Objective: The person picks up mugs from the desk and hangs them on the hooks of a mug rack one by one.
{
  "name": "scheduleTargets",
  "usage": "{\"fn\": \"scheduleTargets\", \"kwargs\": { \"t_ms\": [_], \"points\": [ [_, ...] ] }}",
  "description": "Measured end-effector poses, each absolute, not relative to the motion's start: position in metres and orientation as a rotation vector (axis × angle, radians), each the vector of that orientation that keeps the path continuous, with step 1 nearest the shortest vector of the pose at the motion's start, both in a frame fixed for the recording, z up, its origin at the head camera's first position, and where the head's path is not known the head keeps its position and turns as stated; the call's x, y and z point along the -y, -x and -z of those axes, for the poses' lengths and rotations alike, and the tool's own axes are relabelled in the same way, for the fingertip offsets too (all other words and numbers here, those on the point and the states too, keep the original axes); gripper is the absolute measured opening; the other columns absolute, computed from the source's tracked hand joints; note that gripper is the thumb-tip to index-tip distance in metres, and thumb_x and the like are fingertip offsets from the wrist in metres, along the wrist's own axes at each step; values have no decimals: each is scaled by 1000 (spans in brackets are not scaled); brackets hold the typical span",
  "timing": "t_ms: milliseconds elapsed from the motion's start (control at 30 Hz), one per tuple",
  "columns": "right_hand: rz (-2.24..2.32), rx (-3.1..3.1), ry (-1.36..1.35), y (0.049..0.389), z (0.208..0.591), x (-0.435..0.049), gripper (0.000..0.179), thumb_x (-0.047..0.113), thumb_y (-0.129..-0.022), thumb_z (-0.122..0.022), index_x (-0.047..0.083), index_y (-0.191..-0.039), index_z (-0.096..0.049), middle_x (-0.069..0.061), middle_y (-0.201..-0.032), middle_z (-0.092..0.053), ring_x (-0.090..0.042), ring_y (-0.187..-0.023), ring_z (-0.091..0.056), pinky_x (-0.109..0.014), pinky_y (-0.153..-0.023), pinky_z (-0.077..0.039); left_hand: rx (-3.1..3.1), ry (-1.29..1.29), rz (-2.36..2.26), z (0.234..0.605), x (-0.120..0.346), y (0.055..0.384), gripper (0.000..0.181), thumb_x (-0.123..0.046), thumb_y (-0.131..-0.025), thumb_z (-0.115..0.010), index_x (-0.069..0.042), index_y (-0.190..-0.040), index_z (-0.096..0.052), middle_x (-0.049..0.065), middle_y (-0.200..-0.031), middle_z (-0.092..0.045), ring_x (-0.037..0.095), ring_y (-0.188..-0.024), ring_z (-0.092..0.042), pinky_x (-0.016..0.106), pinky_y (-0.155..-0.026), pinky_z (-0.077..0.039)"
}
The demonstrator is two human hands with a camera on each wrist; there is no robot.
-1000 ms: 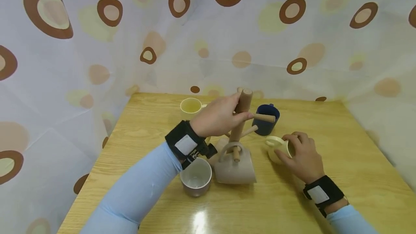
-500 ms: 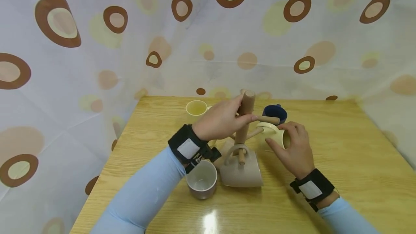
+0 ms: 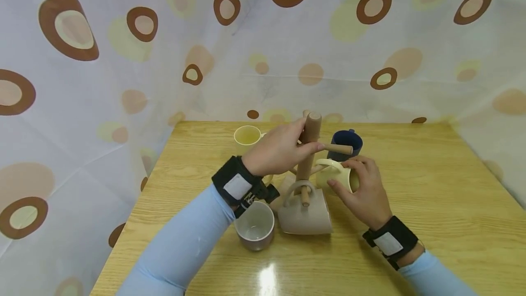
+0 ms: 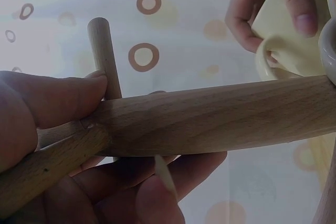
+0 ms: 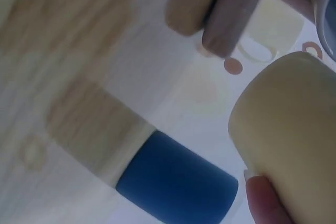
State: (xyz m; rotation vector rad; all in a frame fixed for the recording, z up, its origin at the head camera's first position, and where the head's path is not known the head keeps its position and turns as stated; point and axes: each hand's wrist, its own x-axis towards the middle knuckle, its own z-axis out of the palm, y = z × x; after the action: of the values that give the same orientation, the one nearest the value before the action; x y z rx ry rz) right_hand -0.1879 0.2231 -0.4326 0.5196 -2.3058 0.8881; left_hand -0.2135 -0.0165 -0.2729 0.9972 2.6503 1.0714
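My left hand [image 3: 283, 147] grips the upper post of a wooden mug tree [image 3: 305, 168], thumb along one of its pegs. With its mouth facing right, a pale yellow mug [image 3: 334, 181] lies sideways between the thumb and fingers of my right hand [image 3: 367, 192]. Its handle points up and left and overlaps the tip of a right-hand peg in the head view. In the left wrist view this mug [image 4: 291, 38] is beyond the wooden post [image 4: 220, 116]. A light grey mug [image 3: 306, 217] hangs by its handle from the lower front peg, tilted on its side.
A greyish cup [image 3: 255, 232] stands upright left of the hanging mug. At the back left is a yellow mug [image 3: 247, 136], partly behind my left hand. A dark blue mug [image 3: 345, 140] stands behind the right-hand pegs. Patterned cloth [image 3: 263, 49] rises behind the table [image 3: 431, 172].
My right hand has lifted the pale yellow mug and brought it left, up to the peg of the mug tree. My left hand keeps its grip on the post.
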Motion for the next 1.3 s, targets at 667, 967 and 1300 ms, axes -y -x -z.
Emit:
{"fn": "scheduleTargets", "kwargs": {
  "t_ms": [667, 967, 1300],
  "points": [
    [-847, 2417, -652, 189, 443, -210, 53, 23, -78, -74, 2, -120, -48, -20, -121, -44, -32, -112, -41, -57, -90, -39, -2654, -1005, -1056, 273, 13, 217, 46, -43, -94, -51, -10, -125, -45, 9, -111, -64, 9, -90, -60, 33, -79, -54],
    [-833, 2459, -602, 188, 443, -212, 82, 27, -77, -75, 6, -144, -32, -24, -130, -45, -38, -120, -40, -63, -94, -39, -2650, -955, -1017, 272, 10, 218, 50, -44, -94, -50, -10, -129, -42, 7, -116, -62, 11, -98, -59, 34, -84, -54],
    [-745, 2412, -709, 189, 440, -214, 80, 51, -84, -62, 2, -142, -37, -25, -136, -41, -41, -124, -34, -64, -96, -34, -2658, -948, -999, 272, 9, 220, 52, -44, -94, -50, -9, -132, -40, 8, -119, -61, 12, -100, -59, 35, -86, -53]
  ]
}}
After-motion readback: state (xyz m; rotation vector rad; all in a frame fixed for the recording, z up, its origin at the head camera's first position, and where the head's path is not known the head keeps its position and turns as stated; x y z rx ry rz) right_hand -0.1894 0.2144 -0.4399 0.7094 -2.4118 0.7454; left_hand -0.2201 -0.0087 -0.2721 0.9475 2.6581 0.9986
